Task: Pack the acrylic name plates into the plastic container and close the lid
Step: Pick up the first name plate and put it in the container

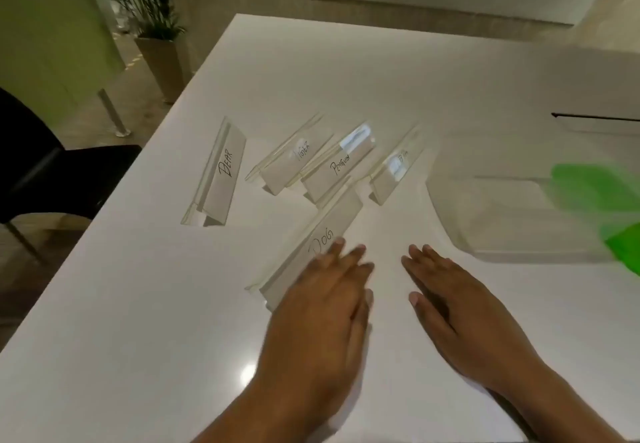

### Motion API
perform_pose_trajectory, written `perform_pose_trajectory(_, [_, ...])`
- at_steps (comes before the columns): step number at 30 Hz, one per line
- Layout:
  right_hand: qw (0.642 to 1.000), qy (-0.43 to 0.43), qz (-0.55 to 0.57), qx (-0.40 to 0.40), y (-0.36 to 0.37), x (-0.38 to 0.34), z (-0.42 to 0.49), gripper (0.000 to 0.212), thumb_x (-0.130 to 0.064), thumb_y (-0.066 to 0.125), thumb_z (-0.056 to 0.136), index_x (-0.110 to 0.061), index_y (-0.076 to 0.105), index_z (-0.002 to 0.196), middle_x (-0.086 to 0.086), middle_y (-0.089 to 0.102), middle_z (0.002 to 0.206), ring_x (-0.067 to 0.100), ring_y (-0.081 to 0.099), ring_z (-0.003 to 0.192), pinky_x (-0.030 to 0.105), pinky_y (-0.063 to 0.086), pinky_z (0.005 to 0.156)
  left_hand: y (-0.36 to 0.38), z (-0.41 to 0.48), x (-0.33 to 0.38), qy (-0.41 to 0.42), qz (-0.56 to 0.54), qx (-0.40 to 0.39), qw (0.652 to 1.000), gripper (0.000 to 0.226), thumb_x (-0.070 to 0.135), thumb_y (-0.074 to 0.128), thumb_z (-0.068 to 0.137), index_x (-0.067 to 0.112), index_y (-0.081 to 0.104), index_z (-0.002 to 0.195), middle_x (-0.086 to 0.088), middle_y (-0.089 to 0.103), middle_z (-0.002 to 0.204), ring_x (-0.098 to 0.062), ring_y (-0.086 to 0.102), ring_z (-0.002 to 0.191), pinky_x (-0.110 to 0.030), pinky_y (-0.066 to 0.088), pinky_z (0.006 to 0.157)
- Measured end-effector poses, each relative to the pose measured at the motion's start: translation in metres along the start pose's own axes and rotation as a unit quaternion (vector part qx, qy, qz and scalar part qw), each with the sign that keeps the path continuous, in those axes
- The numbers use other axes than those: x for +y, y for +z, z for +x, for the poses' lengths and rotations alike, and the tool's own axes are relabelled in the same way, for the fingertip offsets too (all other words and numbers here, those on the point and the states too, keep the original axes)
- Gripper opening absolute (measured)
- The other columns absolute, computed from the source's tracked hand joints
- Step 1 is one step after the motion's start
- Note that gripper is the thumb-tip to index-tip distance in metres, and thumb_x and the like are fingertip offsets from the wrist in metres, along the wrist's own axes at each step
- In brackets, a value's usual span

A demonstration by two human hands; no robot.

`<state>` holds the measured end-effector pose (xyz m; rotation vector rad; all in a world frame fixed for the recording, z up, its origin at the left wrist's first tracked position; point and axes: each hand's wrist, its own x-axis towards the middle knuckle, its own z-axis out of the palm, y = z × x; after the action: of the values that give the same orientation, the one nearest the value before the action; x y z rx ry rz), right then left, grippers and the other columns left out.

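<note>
Several clear acrylic name plates lie on the white table: BEAR at the left, TIGER, PENGUIN, one with an unreadable label, and DOG nearest me. My left hand lies flat with its fingertips over the near end of the DOG plate, holding nothing. My right hand rests flat on the table, fingers apart and empty. The clear plastic container sits to the right, blurred, with green latches on its right side.
A black chair stands at the table's left edge. A potted plant is on the floor beyond the far left corner. A thin dark strip lies on the table behind the container.
</note>
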<state>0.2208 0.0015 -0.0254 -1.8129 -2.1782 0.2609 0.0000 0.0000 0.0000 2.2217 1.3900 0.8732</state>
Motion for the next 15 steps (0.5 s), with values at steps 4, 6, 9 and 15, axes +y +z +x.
perform_pose_trajectory(4, [1.0,-0.013,-0.005,-0.003,-0.003,0.0,0.001,0.051,-0.049,0.03,0.098,-0.035,0.034,0.147,-0.024,0.022,0.152,-0.016,0.005,0.14,0.006,0.001,0.111,-0.022,0.016,-0.016,-0.06,0.028,0.119,0.991,0.044,0.044,0.046,0.098,0.021,0.057,0.135,0.006,0.053,0.144,-0.011,0.037,0.14,-0.04,0.037,0.111])
perform_pose_trajectory(6, [1.0,-0.021,0.003,-0.011,-0.004,0.0,0.002,0.054,-0.05,0.029,0.096,-0.033,0.034,0.147,-0.023,0.022,0.152,-0.019,0.002,0.139,0.004,-0.002,0.11,-0.027,0.02,-0.023,-0.128,0.039,0.097,0.986,0.057,0.055,0.046,0.093,0.026,0.048,0.141,0.008,0.049,0.148,-0.012,0.039,0.139,-0.042,0.041,0.109])
perform_pose_trajectory(9, [0.999,-0.027,0.018,-0.011,-0.006,0.001,0.003,0.06,-0.054,0.025,0.091,-0.035,0.033,0.147,-0.023,0.021,0.152,-0.02,-0.001,0.137,0.004,-0.003,0.109,-0.025,0.018,-0.029,-0.197,0.018,0.071,0.978,0.065,0.061,0.055,0.086,0.03,0.044,0.142,0.007,0.055,0.141,-0.016,0.054,0.126,-0.038,0.053,0.097])
perform_pose_trajectory(15, [0.998,-0.047,0.043,-0.014,-0.004,0.008,0.002,0.055,-0.052,0.038,0.093,-0.036,0.038,0.145,-0.022,0.022,0.154,-0.01,0.008,0.143,0.013,0.004,0.112,-0.019,0.017,-0.039,-0.23,0.03,0.088,0.969,0.055,0.052,0.068,0.083,0.028,0.059,0.131,0.007,0.068,0.126,-0.013,0.068,0.105,-0.025,0.056,0.085])
